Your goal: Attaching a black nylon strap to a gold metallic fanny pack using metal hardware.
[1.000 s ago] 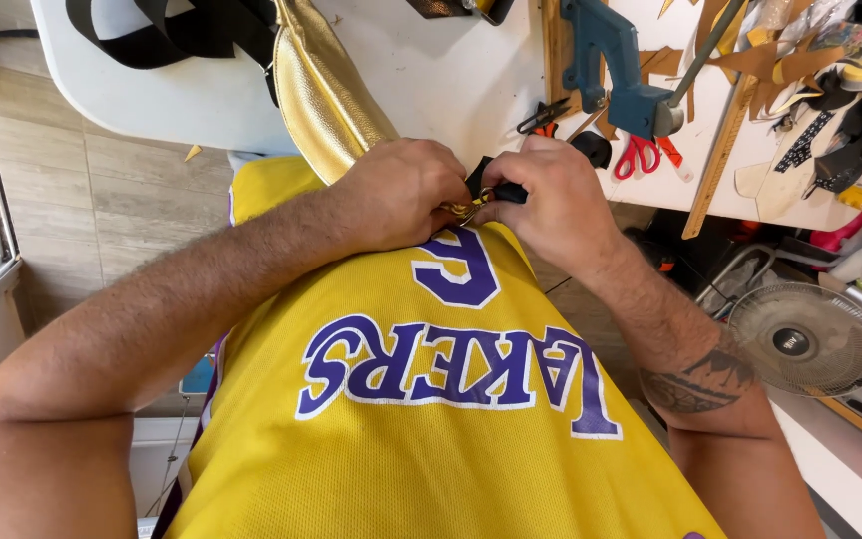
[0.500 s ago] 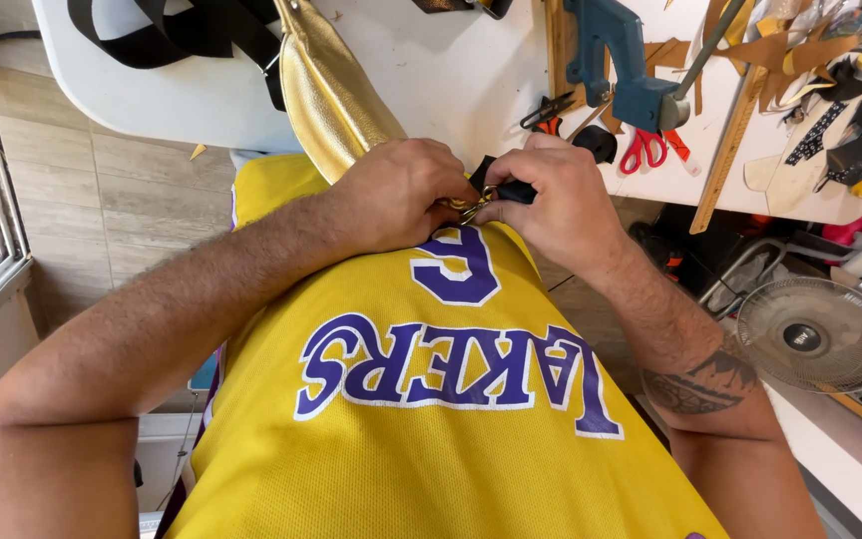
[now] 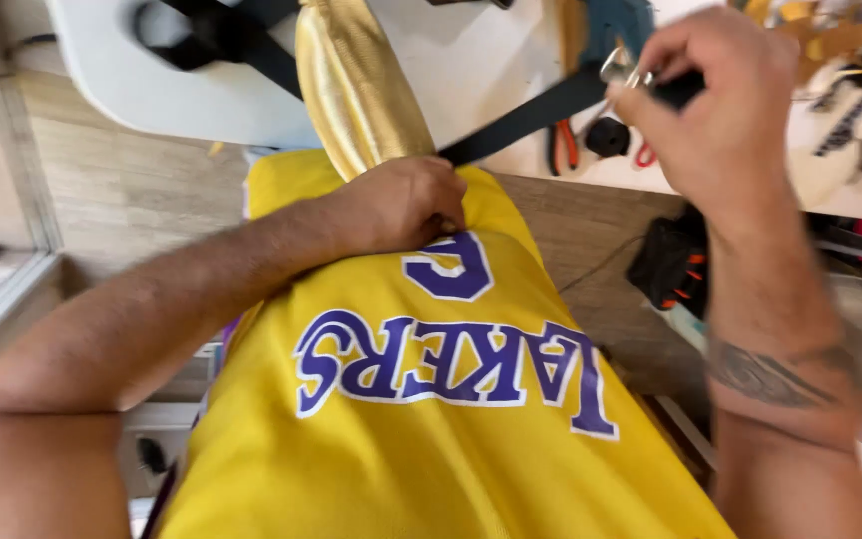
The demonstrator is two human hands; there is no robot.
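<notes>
I look down at my own yellow jersey (image 3: 431,439) with purple lettering. My left hand (image 3: 401,205) rests closed against the jersey at the lower belly, pinching the near end of a black strap (image 3: 536,112). The strap runs taut up and to the right to my right hand (image 3: 715,110), which is raised over the workbench and grips the strap's far end, with a small metal ring or buckle (image 3: 619,68) showing at its fingertips. A shiny gold fabric piece (image 3: 356,85) lies over my lap in front of the left hand.
A white chair (image 3: 182,85) with black straps on it stands ahead on the tiled floor. To the right a white workbench (image 3: 511,60) carries red-handled pliers (image 3: 559,148), a blue tool and clutter. A black-and-orange glove (image 3: 670,265) lies below the bench.
My right hand has pulled up and to the right, away from my left hand, drawing the black strap out taut. The left hand stays at the jersey.
</notes>
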